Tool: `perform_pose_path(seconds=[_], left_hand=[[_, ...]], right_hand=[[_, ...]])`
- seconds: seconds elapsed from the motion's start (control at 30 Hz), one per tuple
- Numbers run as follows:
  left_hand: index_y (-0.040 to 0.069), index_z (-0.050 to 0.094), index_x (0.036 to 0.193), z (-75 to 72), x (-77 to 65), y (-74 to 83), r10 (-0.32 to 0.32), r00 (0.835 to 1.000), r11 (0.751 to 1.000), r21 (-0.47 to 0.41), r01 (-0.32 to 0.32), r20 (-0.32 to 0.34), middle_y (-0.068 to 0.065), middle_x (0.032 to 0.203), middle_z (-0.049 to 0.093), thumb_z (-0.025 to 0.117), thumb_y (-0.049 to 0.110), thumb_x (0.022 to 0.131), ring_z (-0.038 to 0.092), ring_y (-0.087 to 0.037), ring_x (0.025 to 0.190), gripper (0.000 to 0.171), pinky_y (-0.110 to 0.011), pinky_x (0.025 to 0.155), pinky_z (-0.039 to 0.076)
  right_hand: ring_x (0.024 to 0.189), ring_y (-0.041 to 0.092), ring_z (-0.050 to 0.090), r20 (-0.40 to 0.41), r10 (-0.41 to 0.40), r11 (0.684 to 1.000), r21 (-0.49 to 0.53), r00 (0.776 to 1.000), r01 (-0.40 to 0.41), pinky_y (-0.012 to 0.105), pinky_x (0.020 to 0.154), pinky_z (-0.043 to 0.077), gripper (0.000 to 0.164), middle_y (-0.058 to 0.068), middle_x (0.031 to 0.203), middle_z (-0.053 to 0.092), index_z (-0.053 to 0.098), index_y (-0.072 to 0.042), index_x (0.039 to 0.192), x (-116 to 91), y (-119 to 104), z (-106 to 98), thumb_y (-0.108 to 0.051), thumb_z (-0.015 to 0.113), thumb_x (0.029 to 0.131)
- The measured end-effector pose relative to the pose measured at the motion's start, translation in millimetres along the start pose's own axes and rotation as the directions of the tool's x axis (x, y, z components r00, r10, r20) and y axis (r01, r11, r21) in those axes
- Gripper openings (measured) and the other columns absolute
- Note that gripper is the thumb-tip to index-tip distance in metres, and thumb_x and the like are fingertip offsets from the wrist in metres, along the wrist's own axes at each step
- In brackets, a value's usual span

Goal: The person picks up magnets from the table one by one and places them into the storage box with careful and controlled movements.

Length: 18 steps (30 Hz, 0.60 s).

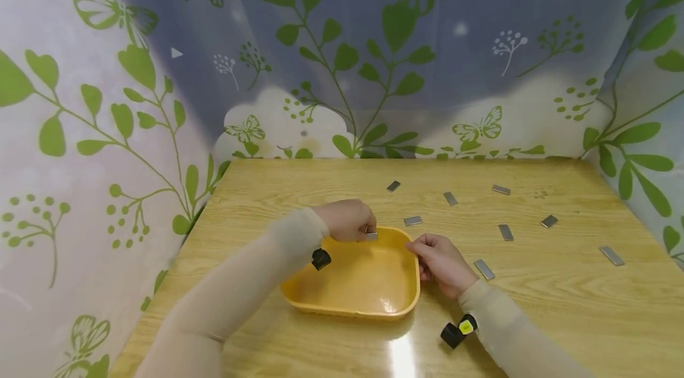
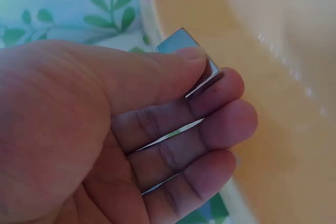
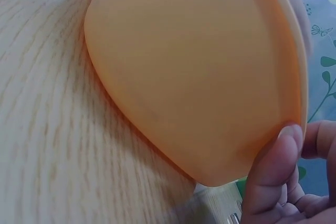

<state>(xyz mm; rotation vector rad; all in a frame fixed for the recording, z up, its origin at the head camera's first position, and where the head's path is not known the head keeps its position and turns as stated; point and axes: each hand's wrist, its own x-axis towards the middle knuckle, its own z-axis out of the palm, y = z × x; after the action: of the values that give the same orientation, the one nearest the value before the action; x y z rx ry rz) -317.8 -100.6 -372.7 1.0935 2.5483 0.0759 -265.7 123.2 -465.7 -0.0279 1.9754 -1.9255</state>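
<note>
A small, shiny silver rectangular block (image 2: 181,43) is pinched between the thumb and fingers of my left hand (image 1: 347,221). That hand is over the far rim of an orange plastic basin (image 1: 352,286), which stands on the wooden table. In the left wrist view the other fingers (image 2: 210,129) lie below the block. My right hand (image 1: 440,262) grips the basin's right rim, its thumb (image 3: 281,156) on the inner side and its fingers outside. The part of the basin's inside behind my left forearm is hidden.
Several similar silver blocks lie scattered on the table (image 1: 561,307) behind and right of the basin, the nearest block (image 1: 484,269) close to my right hand. Patterned cloth (image 1: 342,40) hangs behind and at both sides. Each wrist carries a black device (image 1: 453,335).
</note>
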Motion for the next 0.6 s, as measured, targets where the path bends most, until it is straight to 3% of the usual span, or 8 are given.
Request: perform_pose_path(seconds=[0.4, 0.53, 0.6], left_hand=[[0.016, 0.075, 0.08, 25.1, 24.6, 19.7, 0.059, 0.996, 0.995, 0.081, -0.064, 0.062, 0.012, 0.063, 0.059, 0.061, 0.032, 0.095, 0.047, -0.004, 0.053, 0.026, -0.017, 0.055, 0.04], [0.015, 0.06, 0.061, 30.1, 29.3, 25.3, 0.047, 0.997, 0.991, 0.123, -0.054, 0.063, 0.008, 0.052, 0.043, 0.059, 0.034, 0.096, 0.034, -0.007, 0.047, 0.039, -0.019, 0.048, 0.03], [0.016, 0.052, 0.06, 32.7, 32.0, 28.0, 0.023, 0.998, 0.988, 0.152, -0.031, 0.055, 0.006, 0.052, 0.041, 0.059, 0.033, 0.096, 0.034, -0.008, 0.048, 0.04, -0.02, 0.048, 0.03]], right_hand=[[0.052, 0.011, 0.045, 0.028, -0.001, 1.0, 0.026, 1.0, 0.0, 0.02, 0.046, 0.041, 0.027, 0.003, 0.065, 0.047, 0.05, 0.005, 0.093, 0.5, -0.9, 0.0, -0.019, 0.061, 0.094], [0.052, 0.011, 0.045, 0.036, -0.007, 1.0, 0.02, 0.999, 0.006, 0.02, 0.046, 0.041, 0.026, 0.003, 0.066, 0.046, 0.05, 0.005, 0.094, 0.3, -1.1, -0.9, -0.018, 0.061, 0.094], [0.052, 0.011, 0.046, 0.038, -0.004, 1.0, 0.017, 0.999, 0.004, 0.02, 0.046, 0.042, 0.026, 0.003, 0.066, 0.047, 0.051, 0.006, 0.095, 0.1, -2.0, -1.3, -0.018, 0.06, 0.094]])
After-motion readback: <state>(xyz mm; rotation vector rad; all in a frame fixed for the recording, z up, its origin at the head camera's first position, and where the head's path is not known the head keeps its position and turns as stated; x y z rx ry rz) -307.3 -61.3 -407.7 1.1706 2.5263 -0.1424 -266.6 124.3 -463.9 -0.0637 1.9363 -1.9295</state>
